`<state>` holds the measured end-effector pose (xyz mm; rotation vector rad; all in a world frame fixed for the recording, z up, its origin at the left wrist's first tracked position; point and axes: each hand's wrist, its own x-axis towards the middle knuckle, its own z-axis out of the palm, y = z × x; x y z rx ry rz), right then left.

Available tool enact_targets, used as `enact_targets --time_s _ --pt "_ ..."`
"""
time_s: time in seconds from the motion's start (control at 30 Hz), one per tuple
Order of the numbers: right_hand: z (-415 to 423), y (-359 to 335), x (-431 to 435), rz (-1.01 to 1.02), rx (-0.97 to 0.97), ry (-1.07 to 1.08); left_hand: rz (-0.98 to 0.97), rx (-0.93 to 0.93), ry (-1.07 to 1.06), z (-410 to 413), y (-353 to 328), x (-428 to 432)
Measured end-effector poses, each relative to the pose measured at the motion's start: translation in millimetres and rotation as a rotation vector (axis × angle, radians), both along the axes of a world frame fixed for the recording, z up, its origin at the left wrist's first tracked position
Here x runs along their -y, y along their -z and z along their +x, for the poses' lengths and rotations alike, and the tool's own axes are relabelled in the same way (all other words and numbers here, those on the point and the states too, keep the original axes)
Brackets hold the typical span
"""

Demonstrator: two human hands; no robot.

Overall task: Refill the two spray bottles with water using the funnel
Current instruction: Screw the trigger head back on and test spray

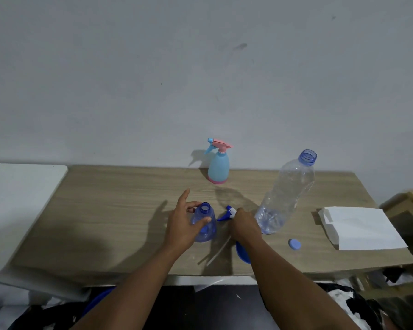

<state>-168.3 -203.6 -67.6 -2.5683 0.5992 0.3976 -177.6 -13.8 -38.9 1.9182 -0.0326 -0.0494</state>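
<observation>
Starting at the left, your left hand [183,226] holds the blue spray bottle [210,229] loosely, thumb across its front, fingers behind its shoulder, forefinger sticking out straight. That bottle stands upright on the table [105,210], its long axis vertical and its neck open to the ceiling. Behind it, well apart by the wall, the second spray bottle [218,169] has its head on. Just right of the open neck, your right hand [243,222] pinches the removed spray head [227,213], its dip tube [216,254] trailing back toward you. The funnel [242,255] lies under your right wrist, partly hidden, nearer you than the neck and slightly right of it. Your right hand is the closer one, but it is occupied, so you will likely have to set the spray head down first. Farther right stands the uncapped water bottle [284,198], with only a little water visible at its bottom.
</observation>
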Motion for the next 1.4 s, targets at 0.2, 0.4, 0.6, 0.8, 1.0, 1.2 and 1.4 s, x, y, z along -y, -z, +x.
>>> enact_targets --time_s 0.2,0.4,0.6,0.8,1.0,1.2,1.4 --pt "1.2 -10.5 -3.6 0.211 0.15 0.219 -0.022 0.023 0.001 -0.3 3.1 -0.3" --pt "3.9 -62.1 -3.6 0.311 0.539 0.235 -0.063 0.009 0.001 0.3 3.5 0.7" --pt "-7.4 -121.6 -14.5 0.689 0.886 0.276 -0.054 0.004 -0.017 -0.2 2.9 1.9" --pt "-21.3 -150.0 -36.3 0.805 1.074 0.118 -0.02 -0.031 -0.029 1.2 2.0 1.0" --pt "-22.1 -158.0 -51.6 0.664 1.146 -0.002 0.002 -0.067 -0.02 1.8 1.7 1.1" --pt "-20.2 -144.5 -54.9 0.653 1.083 -0.049 0.004 -0.063 -0.012 1.2 0.3 0.4" --pt "-27.8 -91.9 -56.3 0.745 0.888 0.064 0.004 -0.03 0.011 -4.3 -9.1 1.4"
